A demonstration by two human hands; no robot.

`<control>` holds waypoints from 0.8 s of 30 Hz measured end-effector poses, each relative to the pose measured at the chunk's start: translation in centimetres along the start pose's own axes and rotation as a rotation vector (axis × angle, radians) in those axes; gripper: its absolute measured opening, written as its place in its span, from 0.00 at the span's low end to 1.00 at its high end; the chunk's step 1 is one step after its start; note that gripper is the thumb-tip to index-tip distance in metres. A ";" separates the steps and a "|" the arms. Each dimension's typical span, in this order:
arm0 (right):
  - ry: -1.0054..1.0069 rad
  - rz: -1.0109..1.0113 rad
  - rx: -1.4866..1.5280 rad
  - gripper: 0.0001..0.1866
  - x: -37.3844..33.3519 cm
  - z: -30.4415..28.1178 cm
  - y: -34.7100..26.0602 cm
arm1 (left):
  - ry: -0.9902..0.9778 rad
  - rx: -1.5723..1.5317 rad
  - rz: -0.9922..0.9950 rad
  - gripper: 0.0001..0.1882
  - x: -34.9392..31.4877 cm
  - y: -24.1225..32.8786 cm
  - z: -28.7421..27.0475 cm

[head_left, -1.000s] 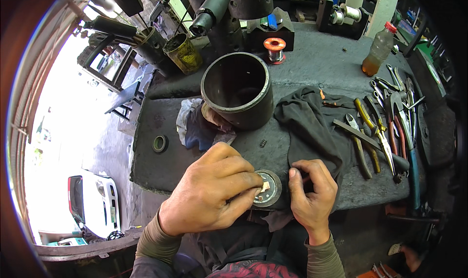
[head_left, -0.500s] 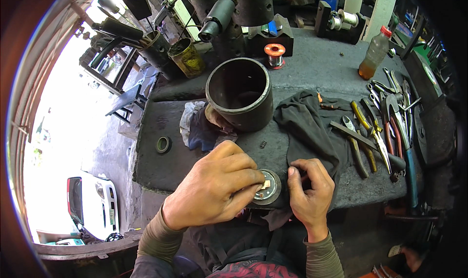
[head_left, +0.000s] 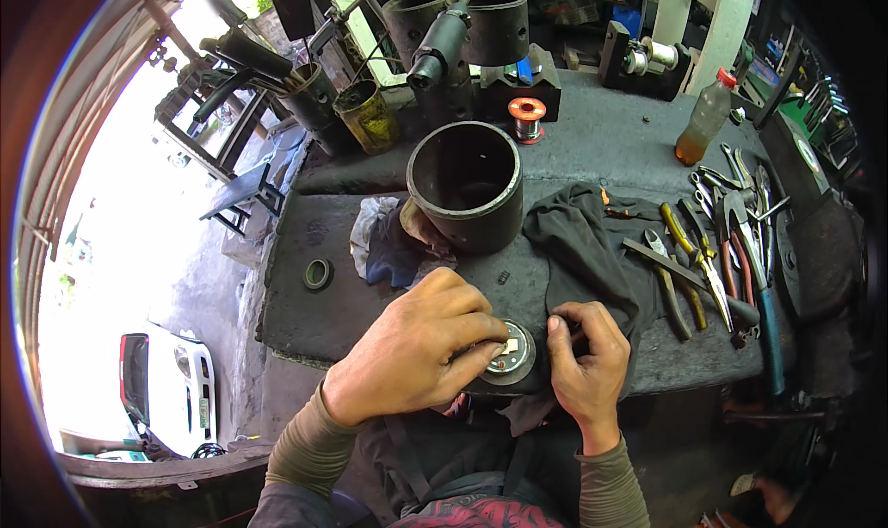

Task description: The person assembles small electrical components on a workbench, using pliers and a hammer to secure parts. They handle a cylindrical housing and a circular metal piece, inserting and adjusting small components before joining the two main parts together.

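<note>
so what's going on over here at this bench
A person is working bare-handed at a dark grey workbench. Their left hand has its fingertips at a round, silvery metal disc near the bench's front edge; whether they grip anything is hidden. The right hand is beside the disc, fingers curled, possibly around something too small to see. Beyond them stand a wide, open black cylinder and, to its right, a crumpled dark grey cloth.

The cylinder [head_left: 481, 229] stands behind the disc [head_left: 516, 354], the ring [head_left: 307, 275] to its left (pliers [head_left: 706, 252], right).
</note>
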State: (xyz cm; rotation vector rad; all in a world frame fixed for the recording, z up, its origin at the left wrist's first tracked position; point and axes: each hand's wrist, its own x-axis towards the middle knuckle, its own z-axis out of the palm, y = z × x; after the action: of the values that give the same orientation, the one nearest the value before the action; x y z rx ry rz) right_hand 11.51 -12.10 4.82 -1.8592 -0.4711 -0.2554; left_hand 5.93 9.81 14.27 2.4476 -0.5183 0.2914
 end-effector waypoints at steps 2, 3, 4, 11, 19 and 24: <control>-0.016 0.038 0.002 0.03 0.0 -0.2 -0.2 | 0.039 -0.009 -0.018 0.12 -0.1 0.0 0.1; -0.013 0.038 0.000 0.03 0.0 -0.2 -0.2 | 0.065 -0.014 -0.030 0.12 -0.2 0.1 0.0; -0.013 0.037 0.002 0.03 0.0 -0.2 -0.2 | 0.091 -0.015 -0.045 0.12 -0.4 0.2 -0.2; -0.009 -0.024 0.011 0.06 -0.1 -0.2 0.2 | 0.150 -0.065 -0.192 0.12 -3.1 0.2 0.4; -0.035 0.056 0.013 0.05 -0.2 -0.7 0.0 | 0.383 -0.079 -0.419 0.25 -6.6 -1.6 0.5; -0.049 0.090 0.027 0.06 -0.5 -0.4 0.9 | 0.241 -0.049 -0.449 0.36 -8.2 -3.5 1.7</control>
State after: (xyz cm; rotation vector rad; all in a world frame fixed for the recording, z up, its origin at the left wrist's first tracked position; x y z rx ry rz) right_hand 11.49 -12.77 4.03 -1.8581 -0.4212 -0.1419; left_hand 0.21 13.78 8.47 2.3584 0.1284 0.3696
